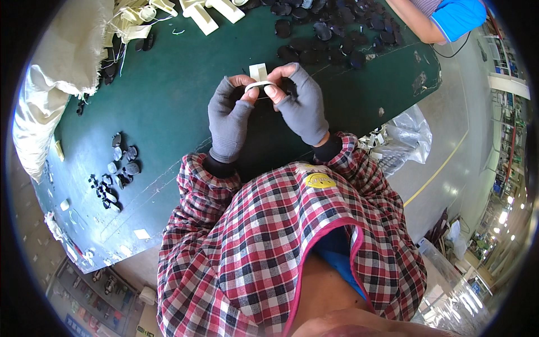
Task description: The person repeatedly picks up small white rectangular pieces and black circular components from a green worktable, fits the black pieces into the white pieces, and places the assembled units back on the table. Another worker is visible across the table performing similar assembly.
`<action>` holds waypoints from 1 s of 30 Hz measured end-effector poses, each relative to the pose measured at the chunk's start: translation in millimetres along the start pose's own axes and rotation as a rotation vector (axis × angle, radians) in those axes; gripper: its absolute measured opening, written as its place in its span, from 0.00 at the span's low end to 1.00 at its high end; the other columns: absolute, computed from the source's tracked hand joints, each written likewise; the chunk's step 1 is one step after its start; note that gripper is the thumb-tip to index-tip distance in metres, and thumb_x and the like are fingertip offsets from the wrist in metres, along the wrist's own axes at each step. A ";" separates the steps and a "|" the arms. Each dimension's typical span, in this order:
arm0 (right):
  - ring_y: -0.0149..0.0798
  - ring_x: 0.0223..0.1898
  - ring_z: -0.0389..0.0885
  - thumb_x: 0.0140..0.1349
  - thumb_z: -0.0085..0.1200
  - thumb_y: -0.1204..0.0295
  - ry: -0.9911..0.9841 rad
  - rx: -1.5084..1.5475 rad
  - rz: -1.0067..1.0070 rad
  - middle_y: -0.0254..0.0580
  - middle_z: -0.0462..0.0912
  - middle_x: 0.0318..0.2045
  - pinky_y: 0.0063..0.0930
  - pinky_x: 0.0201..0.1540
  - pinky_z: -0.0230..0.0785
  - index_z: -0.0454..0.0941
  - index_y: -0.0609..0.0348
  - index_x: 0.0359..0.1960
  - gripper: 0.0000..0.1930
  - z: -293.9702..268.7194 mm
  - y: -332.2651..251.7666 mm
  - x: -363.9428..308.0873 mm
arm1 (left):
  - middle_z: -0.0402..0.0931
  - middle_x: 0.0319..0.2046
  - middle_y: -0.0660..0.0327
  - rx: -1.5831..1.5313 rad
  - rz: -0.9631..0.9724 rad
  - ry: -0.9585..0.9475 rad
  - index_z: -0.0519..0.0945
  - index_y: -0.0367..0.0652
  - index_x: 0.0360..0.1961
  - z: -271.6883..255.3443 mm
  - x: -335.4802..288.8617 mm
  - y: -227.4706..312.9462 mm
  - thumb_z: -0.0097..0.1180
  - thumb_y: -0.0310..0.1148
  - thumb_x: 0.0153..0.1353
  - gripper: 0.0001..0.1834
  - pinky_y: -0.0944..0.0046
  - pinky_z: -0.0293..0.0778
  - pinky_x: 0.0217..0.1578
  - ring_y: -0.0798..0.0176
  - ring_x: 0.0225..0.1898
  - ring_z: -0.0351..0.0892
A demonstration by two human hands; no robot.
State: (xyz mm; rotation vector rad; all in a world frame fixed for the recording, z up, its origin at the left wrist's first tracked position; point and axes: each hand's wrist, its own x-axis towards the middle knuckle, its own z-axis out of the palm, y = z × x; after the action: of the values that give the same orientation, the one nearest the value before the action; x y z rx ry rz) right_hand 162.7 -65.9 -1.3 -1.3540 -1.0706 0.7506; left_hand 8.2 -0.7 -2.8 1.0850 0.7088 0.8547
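Observation:
Over the dark green table, both my hands meet around a cream plastic piece with a flat tab and a curved rim. My left hand, in a grey fingerless glove, pinches the rim's left end between thumb and fingers. At the opposite end my right hand, gloved the same way, grips with its thumb and index finger. The tab points away from me. A dark patch shows behind the right fingers, but I cannot make out what it is.
Black oval parts spread across the far right. More cream pieces lie at the far left beside a white woven sack. Small black parts sit on the left. A co-worker's blue sleeve and a clear plastic bag are at right.

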 end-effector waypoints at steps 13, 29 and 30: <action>0.36 0.32 0.80 0.67 0.58 0.78 0.108 -0.207 -0.346 0.40 0.78 0.34 0.26 0.36 0.73 0.79 0.61 0.40 0.03 3.1 8.4 10.9 | 0.79 0.35 0.67 0.162 0.057 0.048 0.80 0.34 0.45 8.4 10.3 1.3 0.58 0.23 0.70 0.06 0.73 0.72 0.40 0.75 0.37 0.74; 0.29 0.33 0.78 0.65 0.61 0.74 0.329 -0.541 -0.107 0.37 0.81 0.32 0.24 0.39 0.71 0.83 0.62 0.39 0.05 -186.5 -26.6 -53.5 | 0.71 0.61 0.52 1.213 0.664 0.432 0.78 0.51 0.59 -49.2 102.9 6.8 0.62 0.25 0.61 0.24 0.52 0.76 0.57 0.48 0.56 0.77; 0.32 0.32 0.79 0.65 0.61 0.73 0.341 -0.601 -0.126 0.38 0.81 0.33 0.26 0.38 0.72 0.83 0.60 0.40 0.05 -177.6 -20.1 -35.5 | 0.70 0.64 0.52 1.310 0.705 0.466 0.78 0.52 0.60 -45.3 116.8 7.1 0.63 0.27 0.60 0.25 0.50 0.75 0.59 0.46 0.58 0.76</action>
State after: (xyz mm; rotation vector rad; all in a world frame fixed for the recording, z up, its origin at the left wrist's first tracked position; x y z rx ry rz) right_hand 309.2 -169.6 30.0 -1.8181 -1.1325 0.0824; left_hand 26.8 122.3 -19.7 2.4388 1.3873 1.2815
